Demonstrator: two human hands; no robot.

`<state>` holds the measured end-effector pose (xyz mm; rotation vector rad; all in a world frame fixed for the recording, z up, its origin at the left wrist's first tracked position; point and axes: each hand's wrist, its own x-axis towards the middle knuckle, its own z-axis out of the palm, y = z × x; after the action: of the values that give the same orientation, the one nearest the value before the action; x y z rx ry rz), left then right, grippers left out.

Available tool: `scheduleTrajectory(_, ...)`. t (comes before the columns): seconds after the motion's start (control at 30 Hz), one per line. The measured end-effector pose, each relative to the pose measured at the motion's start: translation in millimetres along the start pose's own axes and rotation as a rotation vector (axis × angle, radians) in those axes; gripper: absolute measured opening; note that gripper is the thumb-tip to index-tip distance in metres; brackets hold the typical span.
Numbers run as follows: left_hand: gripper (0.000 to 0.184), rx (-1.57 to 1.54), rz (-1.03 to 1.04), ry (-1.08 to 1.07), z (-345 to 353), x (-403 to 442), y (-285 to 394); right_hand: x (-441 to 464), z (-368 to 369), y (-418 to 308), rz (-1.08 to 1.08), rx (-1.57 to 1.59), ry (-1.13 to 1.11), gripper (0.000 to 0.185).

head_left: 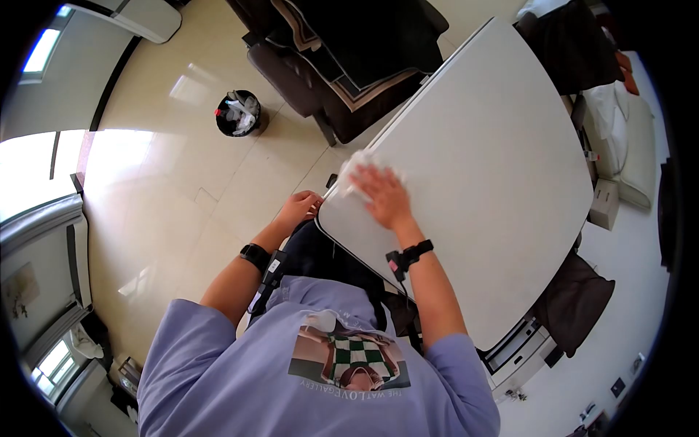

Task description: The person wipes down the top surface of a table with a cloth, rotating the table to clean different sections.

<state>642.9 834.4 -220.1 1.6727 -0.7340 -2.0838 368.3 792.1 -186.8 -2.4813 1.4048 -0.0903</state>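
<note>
A crumpled white cloth (pixel 354 169) lies on the table top near its left edge. My right hand (pixel 380 191) presses down on the cloth from above, its outline a little blurred. The white table (pixel 473 160) has a rounded corner close to my body. At that corner my left hand (pixel 302 207) rests with curled fingers against the table's edge; the fingertips are partly hidden. Both wrists wear dark bands.
On the tiled floor to the left stands a black bin (pixel 239 114) full of rubbish. A dark brown chair (pixel 342 102) with dark fabric over it sits against the table's far left side. Another brown chair (pixel 575 302) is at the right.
</note>
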Motion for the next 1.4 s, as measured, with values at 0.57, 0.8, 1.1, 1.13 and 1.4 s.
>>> scheduleTrajectory(0.57,0.016,0.552,0.261,0.109,4,6,11,-43,-90,146,0.803,1.333,0.754,0.065)
scheduleTrajectory(0.8,0.018,0.602,0.191,0.054,-2,9,24,30,7,98,0.465,0.055,0.268,0.057)
scheduleTrajectory(1.1,0.026,0.730,0.141,0.144,-3,14,18,-10,17,-35,0.041,0.094,0.013,0.050)
scheduleTrajectory(1.13,0.026,0.727,0.142,0.145,-6,17,14,-19,15,-48,-0.029,0.141,-0.075,0.050)
scheduleTrajectory(1.4,0.020,0.424,0.042,-0.046,-8,17,21,-79,29,-84,-0.148,0.692,-0.359,0.045)
